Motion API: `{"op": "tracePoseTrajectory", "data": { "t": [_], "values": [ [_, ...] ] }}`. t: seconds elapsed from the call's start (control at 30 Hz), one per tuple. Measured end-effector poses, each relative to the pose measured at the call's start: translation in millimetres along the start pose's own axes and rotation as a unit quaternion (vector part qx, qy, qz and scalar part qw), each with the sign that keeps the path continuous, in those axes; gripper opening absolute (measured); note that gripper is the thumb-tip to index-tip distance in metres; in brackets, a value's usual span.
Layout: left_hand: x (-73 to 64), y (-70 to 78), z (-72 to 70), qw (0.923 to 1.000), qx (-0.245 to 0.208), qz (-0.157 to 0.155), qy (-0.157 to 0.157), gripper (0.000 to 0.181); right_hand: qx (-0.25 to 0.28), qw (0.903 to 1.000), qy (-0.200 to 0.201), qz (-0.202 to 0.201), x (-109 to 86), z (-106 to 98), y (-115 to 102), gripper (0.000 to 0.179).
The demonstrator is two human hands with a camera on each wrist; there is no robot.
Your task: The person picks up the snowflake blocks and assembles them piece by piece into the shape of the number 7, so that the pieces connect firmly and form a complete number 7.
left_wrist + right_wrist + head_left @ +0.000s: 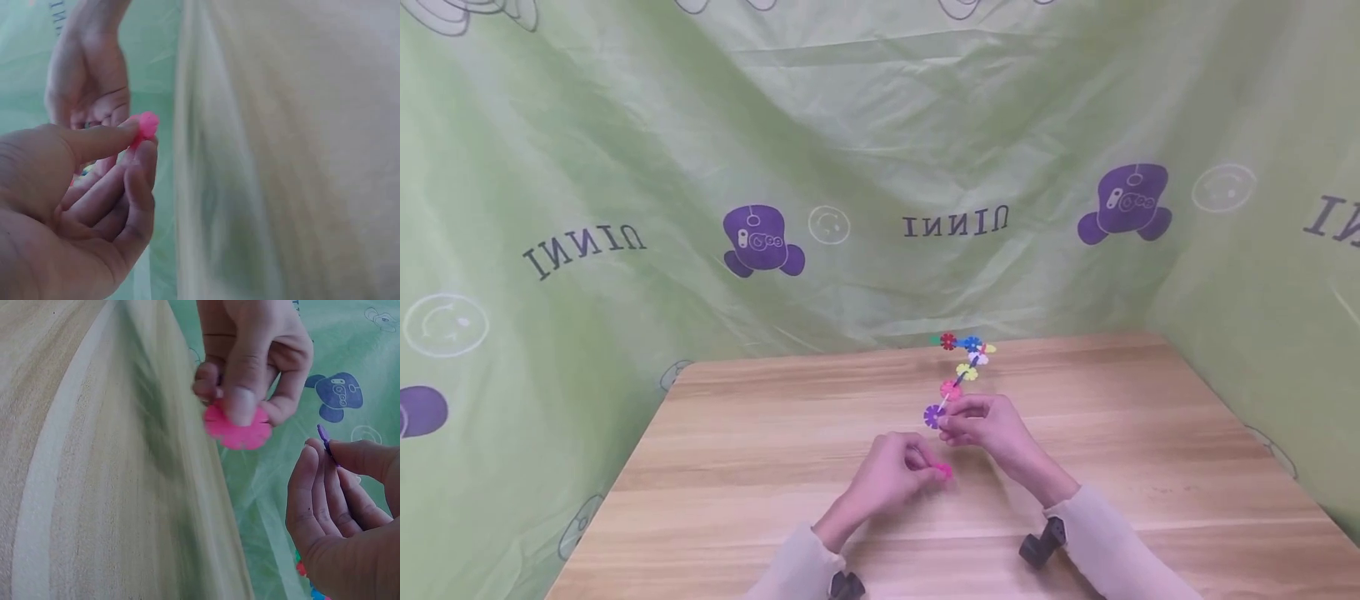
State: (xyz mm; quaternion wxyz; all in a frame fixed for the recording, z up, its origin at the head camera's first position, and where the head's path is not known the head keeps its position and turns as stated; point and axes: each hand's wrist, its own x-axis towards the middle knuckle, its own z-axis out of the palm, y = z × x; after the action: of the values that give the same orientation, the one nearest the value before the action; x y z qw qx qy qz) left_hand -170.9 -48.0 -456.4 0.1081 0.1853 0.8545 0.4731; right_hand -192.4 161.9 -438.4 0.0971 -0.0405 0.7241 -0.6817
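Observation:
A bright pink notched plastic disc is pinched between the thumb and fingers of my left hand, low over the table. My right hand pinches a purple notched disc, the near end of a chain of joined discs. That chain stretches away from me past a pink disc, a yellow-green disc, a white one and a blue disc to a red disc and a green tip. In the right wrist view the purple disc appears edge-on, with the pink one across from it.
The wood-grain table spreads beneath both hands. Green printed cloth hangs behind it and along both sides. A dark wrist device sits by the right sleeve, another by the left sleeve.

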Motion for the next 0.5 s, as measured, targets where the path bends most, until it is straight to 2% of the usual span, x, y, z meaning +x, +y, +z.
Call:
{"op": "tracePoseTrajectory", "data": {
  "t": [0.13, 0.33, 0.5],
  "values": [
    [1.5, 2.6, -9.4, 0.9986, -0.031, -0.002, 0.043, 0.013, -0.007, 1.0000, 0.005, 0.005, 1.5, -0.5, -0.1, 0.021],
    [3.8, 7.2, -19.9, 0.9926, -0.066, 0.002, 0.102, 0.010, -0.012, 0.9999, 0.012, 0.004, 4.5, -1.4, -2.5, 0.019],
    [3.1, 8.9, -20.9, 0.9884, -0.057, 0.015, 0.139, 0.012, -0.013, 0.9998, 0.012, 0.011, 4.0, -0.1, -3.1, 0.021]
  ]
}}
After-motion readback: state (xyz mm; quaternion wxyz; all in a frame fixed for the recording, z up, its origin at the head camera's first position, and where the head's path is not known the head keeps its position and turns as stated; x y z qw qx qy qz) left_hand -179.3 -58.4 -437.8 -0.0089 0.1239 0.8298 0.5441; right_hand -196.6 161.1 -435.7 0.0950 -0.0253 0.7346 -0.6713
